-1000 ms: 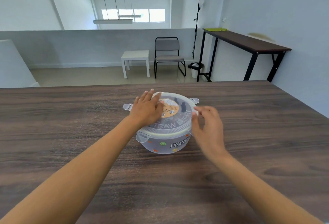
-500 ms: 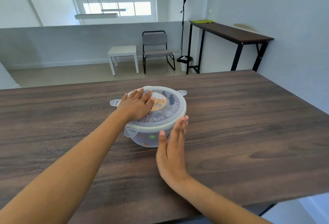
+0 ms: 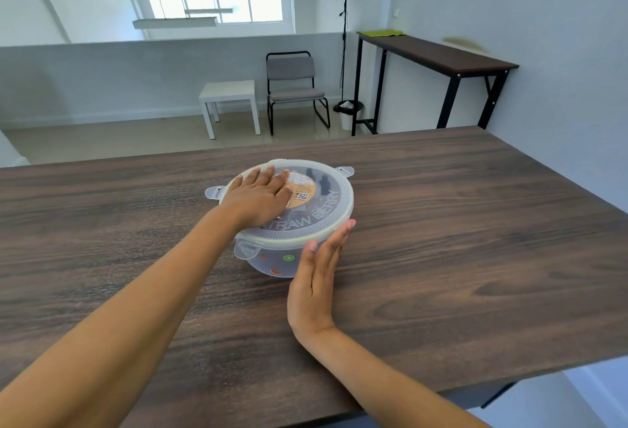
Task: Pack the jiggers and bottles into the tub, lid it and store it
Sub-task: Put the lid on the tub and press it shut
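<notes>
Packing looks done: dark shapes, likely the jiggers and bottles, show through the lid (image 3: 316, 203), which sits on the tub (image 3: 272, 263) mid-table (image 3: 458, 240). Left hand (image 3: 258, 198) lies flat on the lid's left half, fingers straight, pressing down. Right hand (image 3: 316, 281) is open and edge-on, fingers straight, touching the tub's near right side under the rim. Can't tell if the lid tabs are all snapped. My read: lidding nearly finished, storing not started; no storage spot identifiable in view
</notes>
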{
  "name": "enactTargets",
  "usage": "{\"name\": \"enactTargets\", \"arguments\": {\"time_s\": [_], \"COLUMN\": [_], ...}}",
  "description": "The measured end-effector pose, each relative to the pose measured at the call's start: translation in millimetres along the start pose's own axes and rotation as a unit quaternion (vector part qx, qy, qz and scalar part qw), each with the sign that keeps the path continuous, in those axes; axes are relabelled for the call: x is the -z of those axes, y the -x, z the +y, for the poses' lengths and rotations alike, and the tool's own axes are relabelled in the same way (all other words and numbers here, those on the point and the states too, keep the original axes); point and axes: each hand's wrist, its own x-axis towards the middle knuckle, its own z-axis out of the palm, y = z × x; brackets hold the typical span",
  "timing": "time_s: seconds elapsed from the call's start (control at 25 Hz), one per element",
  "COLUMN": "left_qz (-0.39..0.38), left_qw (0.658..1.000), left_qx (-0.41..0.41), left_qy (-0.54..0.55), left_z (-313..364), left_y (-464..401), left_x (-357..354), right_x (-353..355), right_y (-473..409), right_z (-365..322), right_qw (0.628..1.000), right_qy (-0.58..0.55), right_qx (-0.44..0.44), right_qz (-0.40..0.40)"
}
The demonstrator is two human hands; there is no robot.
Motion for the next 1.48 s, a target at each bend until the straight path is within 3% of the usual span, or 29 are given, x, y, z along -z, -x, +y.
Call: {"name": "enactTargets", "arguments": {"time_s": [0.16,0.32,0.52,0.68,1.24,1.36,1.48], "left_qz": [0.003,0.007,0.011,0.010,0.010,0.007,0.028], "left_qw": [1.000,1.000,1.000,1.000,1.000,1.000,0.999], "left_qx": [0.000,-0.002,-0.001,0.003,0.013,0.012,0.007], "left_qy": [-0.001,-0.004,0.005,0.004,0.008,0.010,0.038], "left_z": [-1,-1,-1,-1,0,2,5], "left_y": [-1,-1,1,0,-4,-1,5], "left_x": [-1,-1,-2,-2,-4,-1,3], "right_x": [16,49,68,68,70,71,65], "right_y": [3,-46,-126,-147,-164,-166,-170], "right_z": [1,-8,-21,-16,-11,-14,-21], "right_qw": [0.998,0.995,0.955,0.910,0.944,0.931,0.890], "right_qy": [0.046,0.093,0.234,0.341,0.240,0.277,0.366], "right_qx": [-0.003,0.023,0.017,0.036,-0.065,-0.039,0.047], "right_qz": [-0.035,-0.008,-0.184,-0.234,-0.216,-0.236,-0.268]}}
